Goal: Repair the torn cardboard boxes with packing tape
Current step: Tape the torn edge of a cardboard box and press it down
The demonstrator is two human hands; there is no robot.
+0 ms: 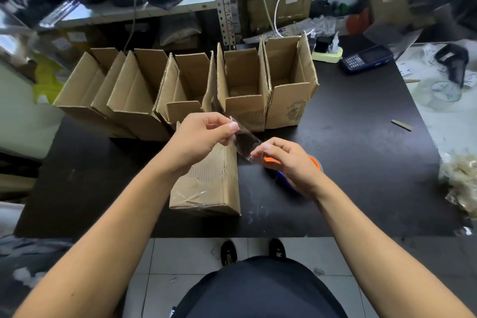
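Two hands, left [204, 137] and right [289, 160], pinching one tape strip [245, 141]; one box [209, 183] beneath, five open boxes [242, 88] behind.

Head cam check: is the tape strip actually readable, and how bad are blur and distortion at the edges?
Head view: clear tape strip between left hand and right hand shows only by faint glare; centre sharp, corners smeared, table edges bowed by the wide lens.

Tape dispenser [291, 170] mostly hidden under right hand [289, 162], only orange and blue edges show. Left hand [204, 142] covers top of the lying box [209, 183]. Printing on boxes too blurred to read. Right shelf clutter [392, 10] smeared, unidentifiable.
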